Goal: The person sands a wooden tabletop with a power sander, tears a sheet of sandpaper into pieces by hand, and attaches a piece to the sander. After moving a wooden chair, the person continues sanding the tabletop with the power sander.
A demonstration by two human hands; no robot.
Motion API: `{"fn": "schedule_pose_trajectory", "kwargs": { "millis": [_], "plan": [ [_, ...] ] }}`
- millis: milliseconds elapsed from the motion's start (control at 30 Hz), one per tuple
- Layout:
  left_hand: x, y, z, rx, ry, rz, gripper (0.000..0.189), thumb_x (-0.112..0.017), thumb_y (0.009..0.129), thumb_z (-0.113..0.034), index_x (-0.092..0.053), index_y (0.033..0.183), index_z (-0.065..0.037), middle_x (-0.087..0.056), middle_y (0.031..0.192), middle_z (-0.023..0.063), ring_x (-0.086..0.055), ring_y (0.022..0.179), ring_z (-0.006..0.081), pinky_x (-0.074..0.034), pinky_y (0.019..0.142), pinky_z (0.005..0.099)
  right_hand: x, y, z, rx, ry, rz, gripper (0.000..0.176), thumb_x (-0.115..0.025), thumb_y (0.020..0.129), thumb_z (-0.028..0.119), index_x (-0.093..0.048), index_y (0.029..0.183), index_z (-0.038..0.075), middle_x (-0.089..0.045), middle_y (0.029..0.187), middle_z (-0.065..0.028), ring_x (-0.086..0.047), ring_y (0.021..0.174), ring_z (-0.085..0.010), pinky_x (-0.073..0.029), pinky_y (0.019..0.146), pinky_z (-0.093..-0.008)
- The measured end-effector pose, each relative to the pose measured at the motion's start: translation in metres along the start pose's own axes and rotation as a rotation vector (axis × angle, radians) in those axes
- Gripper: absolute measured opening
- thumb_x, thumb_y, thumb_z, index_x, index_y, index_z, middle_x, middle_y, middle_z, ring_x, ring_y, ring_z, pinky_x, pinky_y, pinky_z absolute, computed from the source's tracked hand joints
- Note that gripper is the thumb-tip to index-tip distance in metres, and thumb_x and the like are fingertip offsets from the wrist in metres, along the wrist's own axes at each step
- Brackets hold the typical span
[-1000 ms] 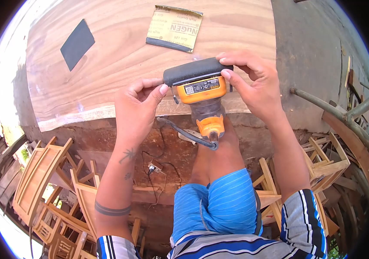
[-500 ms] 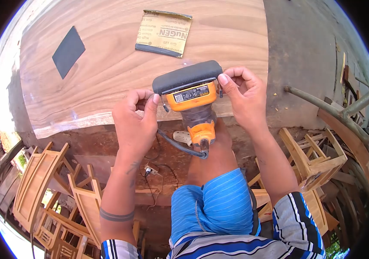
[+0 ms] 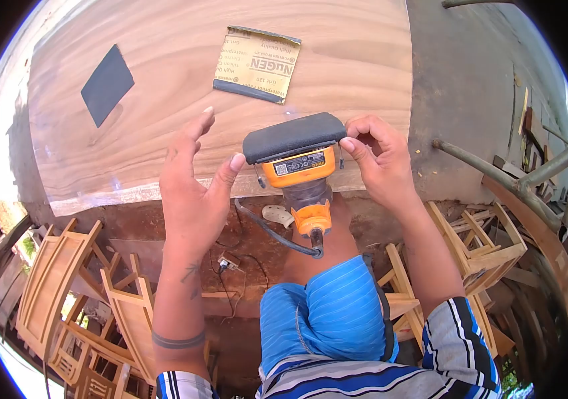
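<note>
An orange and black electric sander [image 3: 297, 166] lies upside down at the near edge of the wooden board, its dark sanding pad [image 3: 294, 136] facing up and its cable curving to the left. My right hand [image 3: 378, 156] pinches the right end of the pad by the clamp. Fingers apart and holding nothing, my left hand [image 3: 197, 179] is just left of the sander, its thumb near the pad's left end. Beyond the sander, a folded yellow-backed sandpaper sheet [image 3: 257, 65] rests on the board. A dark diamond-shaped piece of sandpaper [image 3: 108, 85] lies at the upper left.
The wooden board [image 3: 157, 100] covers much of the work surface. Wooden chair frames [image 3: 58, 286] stand below left, and more [image 3: 480, 249] stand below right. A metal pipe frame [image 3: 530, 178] is at the right. Below, a plug and socket [image 3: 229, 263] lie among cables.
My left hand has let go of the pad's left end, opened and moved slightly left. The sander sits a little lower and further right in view. My right hand keeps its pinch.
</note>
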State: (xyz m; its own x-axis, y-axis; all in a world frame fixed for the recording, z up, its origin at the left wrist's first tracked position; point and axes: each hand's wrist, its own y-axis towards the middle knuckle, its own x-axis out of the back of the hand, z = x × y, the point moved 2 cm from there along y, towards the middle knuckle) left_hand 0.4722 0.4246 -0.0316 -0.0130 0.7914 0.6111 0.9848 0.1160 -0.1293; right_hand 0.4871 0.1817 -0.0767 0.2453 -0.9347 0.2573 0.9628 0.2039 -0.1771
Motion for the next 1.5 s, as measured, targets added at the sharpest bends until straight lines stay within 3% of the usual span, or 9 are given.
{"fn": "schedule_pose_trajectory", "kwargs": {
  "millis": [100, 200, 333, 433, 533, 633, 900, 1267, 1500],
  "plan": [
    [-0.013, 0.016, -0.005, -0.166, -0.041, 0.182, 0.023, -0.067, 0.082, -0.006, -0.065, 0.104, 0.001, -0.062, 0.116, 0.0176, -0.061, 0.105, 0.0278, -0.047, 0.09, 0.0351, 0.003, 0.0, 0.0, 0.049, -0.081, 0.043, 0.008, -0.062, 0.087, 0.0, -0.054, 0.088, -0.001, -0.056, 0.086, -0.0042, -0.052, 0.08, -0.0113, -0.046, 0.072, -0.0242],
    [-0.026, 0.009, 0.005, -0.023, -0.221, 0.359, 0.022, -0.064, 0.085, -0.002, -0.067, 0.107, 0.0, -0.065, 0.114, 0.0153, -0.061, 0.107, 0.023, -0.045, 0.094, 0.0328, 0.003, 0.003, -0.001, 0.095, -0.072, 0.014, 0.011, -0.064, 0.082, -0.002, -0.053, 0.085, -0.001, -0.057, 0.082, -0.0069, -0.056, 0.076, -0.0156, -0.047, 0.071, -0.0272],
    [-0.036, 0.004, 0.013, -0.038, -0.371, 0.263, 0.017, -0.064, 0.083, 0.002, -0.068, 0.099, 0.001, -0.068, 0.107, 0.0147, -0.062, 0.102, 0.0214, -0.047, 0.09, 0.0321, 0.006, 0.002, -0.001, 0.026, 0.042, 0.027, 0.02, -0.07, 0.08, 0.008, -0.056, 0.091, -0.001, -0.06, 0.084, -0.0079, -0.059, 0.08, -0.0199, -0.048, 0.078, -0.0304],
    [-0.037, 0.005, 0.015, -0.022, -0.435, 0.284, 0.016, -0.064, 0.083, 0.004, -0.067, 0.098, 0.002, -0.067, 0.108, 0.0147, -0.062, 0.102, 0.021, -0.047, 0.09, 0.032, 0.003, 0.011, 0.012, 0.146, -0.005, -0.085, 0.037, -0.073, 0.079, 0.02, -0.058, 0.105, -0.002, -0.063, 0.094, -0.0087, -0.062, 0.09, -0.0239, -0.047, 0.086, -0.0328],
    [-0.034, 0.006, 0.012, -0.017, -0.417, 0.315, 0.015, -0.063, 0.083, 0.005, -0.067, 0.097, 0.002, -0.067, 0.108, 0.0151, -0.062, 0.102, 0.0216, -0.047, 0.089, 0.0315, -0.014, 0.028, 0.017, 0.153, -0.065, 0.034, 0.041, -0.073, 0.078, 0.026, -0.063, 0.108, 0.0, -0.066, 0.097, -0.0121, -0.064, 0.095, -0.0268, -0.048, 0.086, -0.0352],
    [-0.031, 0.006, 0.013, 0.023, -0.439, 0.323, 0.014, -0.063, 0.082, 0.004, -0.066, 0.095, 0.003, -0.066, 0.109, 0.0156, -0.063, 0.103, 0.0222, -0.048, 0.089, 0.031, -0.024, 0.031, 0.007, -0.125, 0.037, 0.286, 0.029, -0.072, 0.079, 0.012, -0.066, 0.104, 0.0, -0.066, 0.108, -0.0134, -0.062, 0.1, -0.0209, -0.047, 0.089, -0.0326],
    [-0.045, 0.001, 0.021, 0.185, -0.662, 0.345, 0.024, -0.062, 0.086, -0.002, -0.067, 0.11, 0.001, -0.062, 0.119, 0.0174, -0.056, 0.116, 0.0228, -0.043, 0.098, 0.0334, -0.025, 0.036, 0.005, -0.075, 0.132, 0.287, 0.019, -0.071, 0.077, 0.007, -0.068, 0.094, -0.001, -0.067, 0.097, -0.0127, -0.063, 0.095, -0.0209, -0.048, 0.086, -0.0321],
    [-0.044, 0.003, 0.017, 0.287, -0.725, 0.325, 0.02, -0.065, 0.087, -0.007, -0.068, 0.105, 0.001, -0.061, 0.119, 0.0155, -0.057, 0.111, 0.0209, -0.045, 0.094, 0.0316, -0.035, 0.031, 0.004, 0.023, 0.17, 0.147, 0.016, -0.075, 0.075, 0.011, -0.07, 0.086, 0.001, -0.068, 0.089, -0.0106, -0.063, 0.087, -0.0195, -0.049, 0.078, -0.031],
    [-0.05, 0.002, 0.019, 0.196, -0.602, 0.281, 0.019, -0.067, 0.086, -0.007, -0.069, 0.102, 0.001, -0.063, 0.111, 0.0128, -0.059, 0.104, 0.0186, -0.046, 0.091, 0.0308, -0.034, 0.032, 0.008, -0.105, 0.374, 0.126, 0.012, -0.074, 0.075, 0.007, -0.069, 0.084, 0.0, -0.067, 0.087, -0.0104, -0.062, 0.085, -0.0192, -0.048, 0.076, -0.0304]
  ]
}}
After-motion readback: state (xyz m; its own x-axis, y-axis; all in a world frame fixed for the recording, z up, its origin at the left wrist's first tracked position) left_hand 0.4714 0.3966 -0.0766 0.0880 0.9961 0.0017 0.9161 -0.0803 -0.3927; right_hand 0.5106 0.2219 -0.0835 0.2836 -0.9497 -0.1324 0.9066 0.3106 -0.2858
